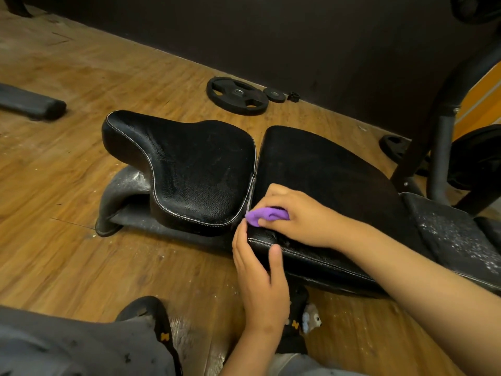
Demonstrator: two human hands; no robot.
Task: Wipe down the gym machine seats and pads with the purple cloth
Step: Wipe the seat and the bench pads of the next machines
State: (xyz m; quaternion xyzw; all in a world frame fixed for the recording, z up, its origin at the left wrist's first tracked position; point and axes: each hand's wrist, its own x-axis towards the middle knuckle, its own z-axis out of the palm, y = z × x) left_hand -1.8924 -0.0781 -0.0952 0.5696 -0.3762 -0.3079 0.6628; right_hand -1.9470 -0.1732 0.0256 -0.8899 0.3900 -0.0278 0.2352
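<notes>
Here, purple cloth [267, 215] sits bunched under right fingers [274, 190].

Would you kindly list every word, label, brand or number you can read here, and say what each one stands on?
None can be read in this view.
Large weight plate: any raised marking is too small to read.
Small weight plate: likewise too small.
Black shoe: yellow shapes, decoration rather than letters.
Seat, long pad, purple cloth: no label shows.
</notes>
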